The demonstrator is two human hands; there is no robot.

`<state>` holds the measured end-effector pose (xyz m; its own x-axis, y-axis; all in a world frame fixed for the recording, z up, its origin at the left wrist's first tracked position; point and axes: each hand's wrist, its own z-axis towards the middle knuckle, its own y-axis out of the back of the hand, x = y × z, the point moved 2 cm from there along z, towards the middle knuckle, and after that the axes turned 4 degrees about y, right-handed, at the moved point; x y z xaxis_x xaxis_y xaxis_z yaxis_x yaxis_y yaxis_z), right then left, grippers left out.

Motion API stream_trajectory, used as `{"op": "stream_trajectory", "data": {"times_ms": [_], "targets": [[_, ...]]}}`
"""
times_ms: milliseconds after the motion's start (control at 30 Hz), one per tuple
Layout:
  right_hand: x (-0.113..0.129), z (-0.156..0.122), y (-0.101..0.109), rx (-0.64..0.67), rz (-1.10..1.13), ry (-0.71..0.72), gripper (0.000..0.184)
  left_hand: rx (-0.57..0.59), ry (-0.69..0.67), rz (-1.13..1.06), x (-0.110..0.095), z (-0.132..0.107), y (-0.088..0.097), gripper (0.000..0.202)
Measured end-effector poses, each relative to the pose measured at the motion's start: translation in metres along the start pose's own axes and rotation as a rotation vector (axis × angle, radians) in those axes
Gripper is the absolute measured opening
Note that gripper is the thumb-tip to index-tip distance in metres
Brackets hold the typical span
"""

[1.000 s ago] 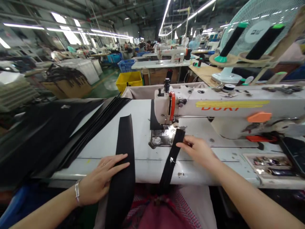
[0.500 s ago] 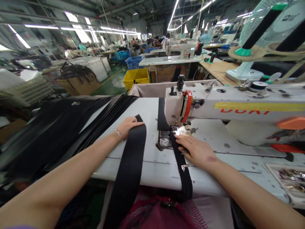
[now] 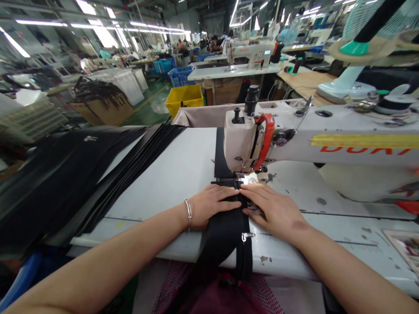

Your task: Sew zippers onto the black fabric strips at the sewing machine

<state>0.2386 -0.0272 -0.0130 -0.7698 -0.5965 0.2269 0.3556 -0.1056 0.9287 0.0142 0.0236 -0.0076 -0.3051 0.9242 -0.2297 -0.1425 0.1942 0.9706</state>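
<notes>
My left hand (image 3: 214, 205) lies flat on a wide black fabric strip (image 3: 225, 226), fingers stretched toward the sewing machine's needle area. The strip's far end lies just in front of the presser foot (image 3: 240, 176), and its near end hangs over the table edge toward my lap. Beside it, a black zipper (image 3: 242, 257) with a silver pull (image 3: 248, 236) runs up to the foot. My right hand (image 3: 276, 211) rests on the zipper's right side, fingers extended and their tips close to my left fingertips. Another black piece (image 3: 220, 152) lies behind the foot.
The white sewing machine (image 3: 294, 135) stands right of centre. Stacked black strips (image 3: 131, 170) fan out on the left of the table (image 3: 176, 161). Beyond the table are a yellow crate (image 3: 185, 97), a blue crate (image 3: 181, 76) and another sewing machine (image 3: 252, 54).
My left hand has carried the black strip rightward, from the open tabletop to beside the zipper. My right hand stays near the presser foot. The view has shifted slightly.
</notes>
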Motion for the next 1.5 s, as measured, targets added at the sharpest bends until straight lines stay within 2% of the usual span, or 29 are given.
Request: {"op": "stream_trajectory", "data": {"times_ms": [100, 300, 833, 1033, 1500], "targets": [[0.001, 0.000, 0.001, 0.018, 0.002, -0.003, 0.049, -0.001, 0.044, 0.006, -0.001, 0.000, -0.003, 0.073], [0.001, 0.001, 0.001, 0.015, 0.012, -0.006, 0.048, -0.025, 0.102, 0.047, -0.001, 0.002, -0.010, 0.054], [0.002, 0.002, 0.003, 0.037, 0.008, -0.015, 0.045, -0.011, 0.121, 0.092, -0.001, 0.003, -0.009, 0.053], [0.002, 0.002, 0.002, 0.035, -0.003, -0.018, 0.045, 0.000, 0.111, 0.072, 0.004, 0.004, -0.009, 0.057], [0.004, 0.006, 0.005, 0.066, -0.022, -0.052, 0.045, -0.016, 0.097, 0.080, 0.011, 0.008, -0.008, 0.051]]}}
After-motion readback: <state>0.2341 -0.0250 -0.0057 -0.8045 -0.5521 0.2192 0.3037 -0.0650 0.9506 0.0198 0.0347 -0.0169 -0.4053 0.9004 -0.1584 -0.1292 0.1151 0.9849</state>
